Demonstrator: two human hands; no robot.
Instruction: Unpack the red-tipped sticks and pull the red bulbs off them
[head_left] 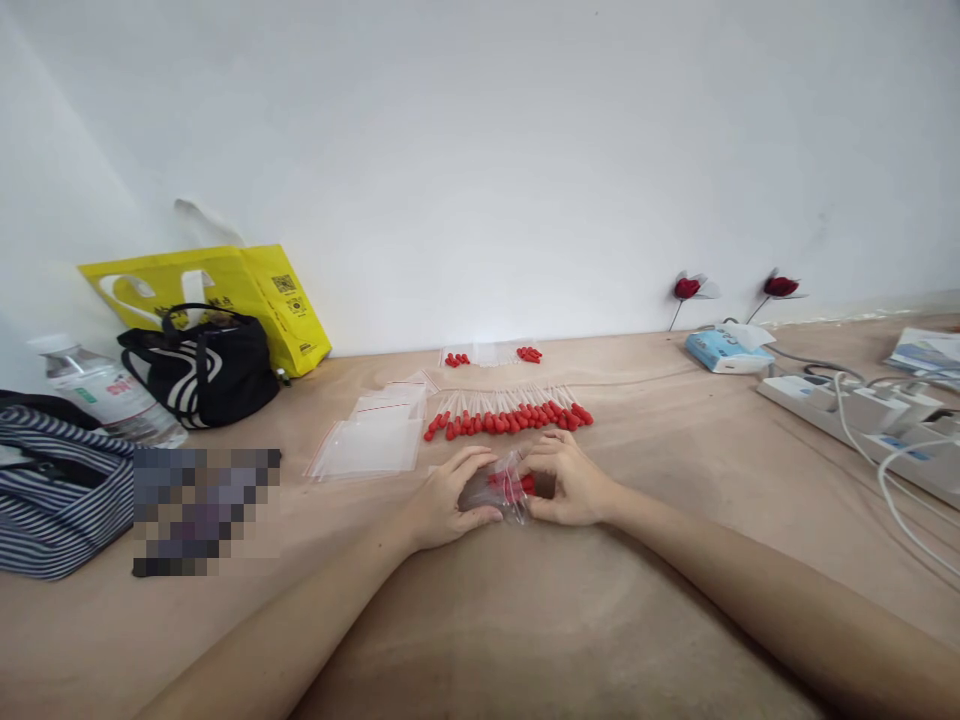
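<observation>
A clear zip bag [512,508] with red-tipped pieces inside lies between my hands, low over the table. My left hand [450,500] curves around the bag's left side, thumb and fingers on the plastic. From the other side, my right hand [570,482] grips the bag near its red zip line, fingers bent. Just beyond my hands lies a row of white sticks with red bulb-like heads [501,424], heads toward me. Flat empty zip bags [367,447] are stacked left of the row. Farther back, filled bags [484,354] show red heads at both ends.
At left are a striped bag [64,500], a water bottle [105,390], a black pouch [214,365] and a yellow bag [289,300]. At right stand a tissue pack [720,352] and a power strip [825,415] with cables. Two red artificial flowers [686,288] lean against the wall.
</observation>
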